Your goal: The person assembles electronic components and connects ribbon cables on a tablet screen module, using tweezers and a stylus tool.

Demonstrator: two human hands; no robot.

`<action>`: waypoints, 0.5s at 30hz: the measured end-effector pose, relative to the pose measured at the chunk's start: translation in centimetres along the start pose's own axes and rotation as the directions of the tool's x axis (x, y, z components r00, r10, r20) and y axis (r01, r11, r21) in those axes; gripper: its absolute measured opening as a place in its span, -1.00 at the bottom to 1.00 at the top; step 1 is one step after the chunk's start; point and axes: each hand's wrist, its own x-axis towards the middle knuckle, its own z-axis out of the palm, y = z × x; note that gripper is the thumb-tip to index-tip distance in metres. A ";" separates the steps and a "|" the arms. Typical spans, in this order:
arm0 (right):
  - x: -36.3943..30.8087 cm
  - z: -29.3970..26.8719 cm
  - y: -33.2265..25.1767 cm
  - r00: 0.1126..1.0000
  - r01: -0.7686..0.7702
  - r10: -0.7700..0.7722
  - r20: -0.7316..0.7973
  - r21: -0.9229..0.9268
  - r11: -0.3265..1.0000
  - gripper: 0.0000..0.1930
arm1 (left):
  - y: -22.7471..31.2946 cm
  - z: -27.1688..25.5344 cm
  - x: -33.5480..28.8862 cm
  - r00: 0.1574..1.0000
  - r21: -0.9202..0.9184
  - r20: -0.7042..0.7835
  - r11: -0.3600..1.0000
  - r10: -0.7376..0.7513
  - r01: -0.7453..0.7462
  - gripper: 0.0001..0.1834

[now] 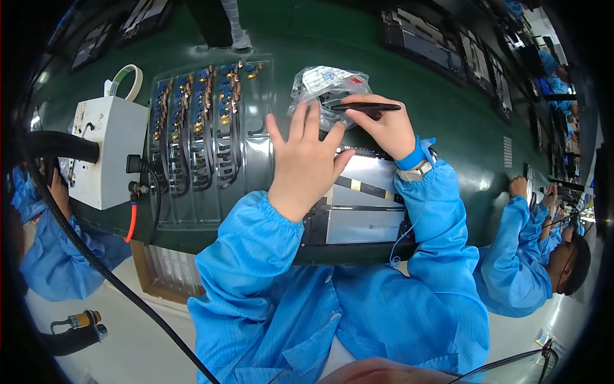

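Fingers of the left hand lay spread at the near edge of the clear bag, seemingly steadying it, while the right hand pinched a slim dark tool over it, probably for finer reach. Nearer sat an opened device; leftward, a clear tray kept flex cables in rows, apparently against tangling.

White box — tape roll
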 end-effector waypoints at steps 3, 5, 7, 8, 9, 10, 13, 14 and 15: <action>0.1 0.1 0.0 1.000 0.016 -0.016 0.007 -0.050 0.999 -0.80 | -0.1 -0.1 -0.1 1.000 0.010 -0.001 1.000 -0.003 0.003 -0.63; 0.1 -0.2 0.2 1.000 0.028 -0.028 -0.007 -0.059 0.998 -0.81 | 0.0 0.4 0.0 0.994 -0.012 -0.104 0.999 0.034 -0.035 -0.61; -0.2 -1.0 -0.3 0.999 0.044 -0.046 -0.025 -0.072 0.996 -0.81 | 0.0 0.6 0.5 0.991 0.005 -0.117 0.998 0.057 -0.057 -0.60; -0.7 -1.6 -1.0 0.996 0.030 -0.029 -0.084 0.015 0.999 -0.81 | 0.0 0.7 0.7 0.989 0.020 -0.126 0.997 0.075 -0.073 -0.59; -1.3 -2.4 -2.0 0.990 0.026 -0.011 -0.140 0.103 0.994 -0.81 | 0.2 0.8 1.0 0.987 0.026 -0.140 0.996 0.084 -0.081 -0.59; -2.7 -2.7 -3.8 0.985 0.006 0.010 -0.171 0.095 0.995 -0.82 | 0.0 0.7 0.8 0.989 0.040 -0.132 0.997 0.071 -0.067 -0.59; -10.3 -3.3 -7.4 0.970 0.107 -0.012 -0.242 0.382 0.918 -0.84 | -1.1 0.4 -0.2 0.989 0.144 -0.143 0.989 0.049 -0.028 -0.51; -13.1 -3.4 -7.5 0.940 0.273 -0.140 -0.310 0.444 0.853 -0.87 | -1.2 -0.1 -0.4 0.985 0.140 -0.161 0.989 0.061 -0.039 -0.50; -15.9 -3.0 -8.4 0.921 0.312 -0.081 -0.380 0.601 0.736 -0.90 | -1.0 -0.7 -0.6 0.986 0.133 -0.158 0.991 0.056 -0.035 -0.48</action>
